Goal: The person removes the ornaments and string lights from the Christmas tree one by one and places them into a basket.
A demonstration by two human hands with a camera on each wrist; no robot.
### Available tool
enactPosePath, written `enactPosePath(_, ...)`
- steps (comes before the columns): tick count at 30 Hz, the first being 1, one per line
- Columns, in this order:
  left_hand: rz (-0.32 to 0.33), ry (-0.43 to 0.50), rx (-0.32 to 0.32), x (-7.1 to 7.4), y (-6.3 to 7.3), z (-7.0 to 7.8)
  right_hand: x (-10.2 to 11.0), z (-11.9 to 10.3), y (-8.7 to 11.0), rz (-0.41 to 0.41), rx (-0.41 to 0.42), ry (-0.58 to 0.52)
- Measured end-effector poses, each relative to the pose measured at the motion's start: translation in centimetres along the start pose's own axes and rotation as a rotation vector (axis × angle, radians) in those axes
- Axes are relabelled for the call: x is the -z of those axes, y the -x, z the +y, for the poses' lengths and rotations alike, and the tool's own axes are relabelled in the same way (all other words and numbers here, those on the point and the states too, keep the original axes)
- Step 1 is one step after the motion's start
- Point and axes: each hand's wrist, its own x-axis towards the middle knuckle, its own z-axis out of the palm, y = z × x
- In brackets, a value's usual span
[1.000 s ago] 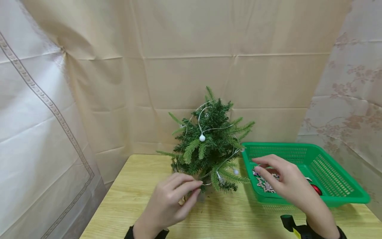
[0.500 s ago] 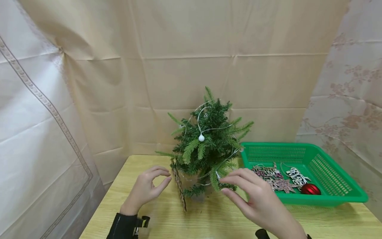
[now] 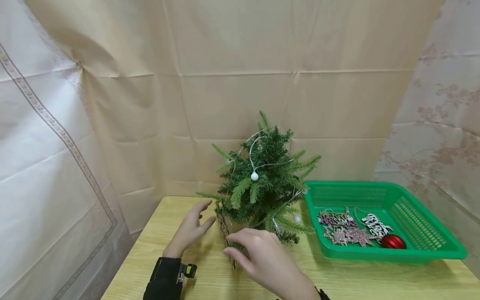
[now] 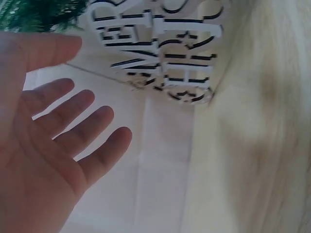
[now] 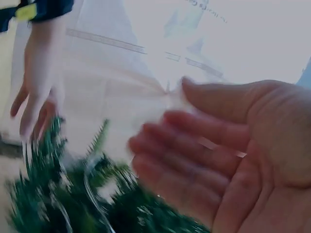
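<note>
A small artificial Christmas tree stands on the table, draped with a string of lights. Low on its left side hangs a cut-out letter ornament, seen edge-on from the head; the left wrist view shows the ornament's white letters and thin cord. My left hand is just left of it, fingers spread and thumb apart, holding nothing. In front of the lower branches is my right hand, its thumb and loosely bent fingers apart. The right wrist view shows nothing in my right hand.
A green plastic basket stands on the right of the wooden table. Inside lie a Merry Christmas letter ornament, glittery snowflakes, a white letter ornament and a red ball. Cloth hangs behind.
My left hand let go at the tree's lower front and moved left beside the hanging ornament. My right hand moved left from over the basket to the tree's front.
</note>
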Motion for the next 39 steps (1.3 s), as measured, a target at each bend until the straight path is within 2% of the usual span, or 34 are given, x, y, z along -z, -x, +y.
enactPosePath(4, -0.041, 0.046, 0.018, -0.9, -0.6, -0.6, -2.0, 0.0, -1.3, -0.072, -0.114, 0.073)
enactPosePath(9, -0.080, 0.069, 0.030, -1.6, -1.2, -1.1, -4.1, 0.6, -1.7, -0.191, -0.175, 0.170)
enactPosePath(11, -0.090, 0.075, 0.025, -1.8, -1.3, -1.3, -4.7, 0.7, -1.7, -0.225, -0.188, 0.176)
enactPosePath(17, -0.091, 0.122, 0.026, -2.2, -1.4, -1.6, -5.9, 1.1, -1.5, -0.197, -0.187, 0.191)
enactPosePath(23, -0.104, 0.196, 0.077, -2.6, -1.3, -1.5, -6.4, 2.5, -1.5, -0.145, -0.238, 0.130)
enactPosePath(26, -0.097, 0.196, 0.073, -2.6, -1.0, -1.5, -6.7, 3.3, -1.6, -0.140, -0.240, 0.112)
enactPosePath(31, -0.085, 0.169, 0.063, -2.7, -1.1, -1.7, -7.6, 4.3, -1.8, -0.154, -0.250, -0.033)
enactPosePath(39, -0.083, 0.209, 0.079, -2.9, -1.3, -1.5, -8.0, 5.3, -2.4, -0.081, -0.319, -0.228)
